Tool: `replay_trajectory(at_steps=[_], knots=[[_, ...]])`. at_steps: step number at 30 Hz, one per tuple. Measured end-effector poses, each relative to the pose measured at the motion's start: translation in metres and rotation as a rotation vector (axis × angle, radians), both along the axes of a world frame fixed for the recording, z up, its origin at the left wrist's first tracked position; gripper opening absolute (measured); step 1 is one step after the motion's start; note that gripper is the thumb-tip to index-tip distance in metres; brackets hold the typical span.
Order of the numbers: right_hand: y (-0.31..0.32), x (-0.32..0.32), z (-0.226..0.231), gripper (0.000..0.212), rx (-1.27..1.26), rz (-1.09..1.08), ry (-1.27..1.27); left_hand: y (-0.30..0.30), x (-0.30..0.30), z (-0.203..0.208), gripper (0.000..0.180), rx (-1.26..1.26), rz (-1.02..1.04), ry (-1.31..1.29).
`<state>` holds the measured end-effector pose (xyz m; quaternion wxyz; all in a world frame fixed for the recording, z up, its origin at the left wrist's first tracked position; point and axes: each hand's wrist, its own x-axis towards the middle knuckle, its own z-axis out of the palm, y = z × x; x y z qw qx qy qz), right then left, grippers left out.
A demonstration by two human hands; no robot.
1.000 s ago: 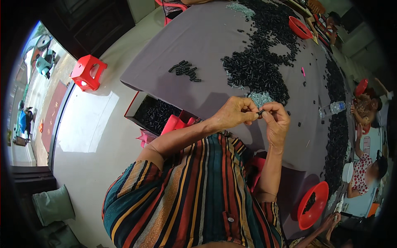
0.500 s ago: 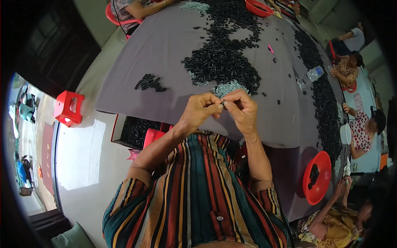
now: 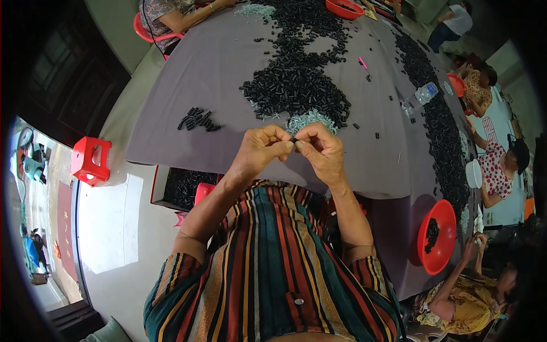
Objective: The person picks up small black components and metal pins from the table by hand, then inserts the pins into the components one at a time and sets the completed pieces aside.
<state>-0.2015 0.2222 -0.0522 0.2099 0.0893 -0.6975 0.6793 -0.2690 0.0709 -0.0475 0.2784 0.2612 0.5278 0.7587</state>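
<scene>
My left hand (image 3: 259,150) and my right hand (image 3: 323,153) meet fingertip to fingertip over the near edge of the table. Both pinch one small black tube-like piece (image 3: 293,140), mostly covered by the fingers. Just beyond my fingertips lies a heap of small pale green pieces (image 3: 312,121). A large pile of short black tubes (image 3: 293,88) spreads behind it toward the far side. To the left, a small separate group of black tubes (image 3: 198,119) rests on the grey cloth.
A red basin (image 3: 447,251) holding some black tubes is at the right. Below the table edge at left, an open box (image 3: 185,185) holds more. A clear bottle (image 3: 420,98) lies near the right-hand strip of tubes. A red stool (image 3: 91,161) stands left; several people sit around.
My hands stay pinched together, and the black piece now shows between the fingertips. The whole view has shifted slightly. A person at the far right back has moved and now stands upright.
</scene>
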Motion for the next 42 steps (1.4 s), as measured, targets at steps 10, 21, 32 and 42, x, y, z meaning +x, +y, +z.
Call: replay_trajectory(at_steps=[10,21,32,42], knots=[[0.013,0.01,0.023,0.012,0.479,0.084,0.021,-0.003,-0.001,-0.002,0.006,-0.291,-0.101,0.265],[0.014,0.011,0.028,0.016,0.394,0.214,0.113,-0.006,-0.007,-0.002,0.01,-0.105,-0.438,-0.131],[0.012,0.014,0.028,0.005,0.324,0.157,0.02,-0.003,-0.003,-0.005,0.01,-0.02,-0.408,-0.181],[0.014,0.008,0.018,0.008,0.215,0.128,-0.03,-0.002,-0.004,-0.006,0.012,0.043,-0.367,-0.225]])
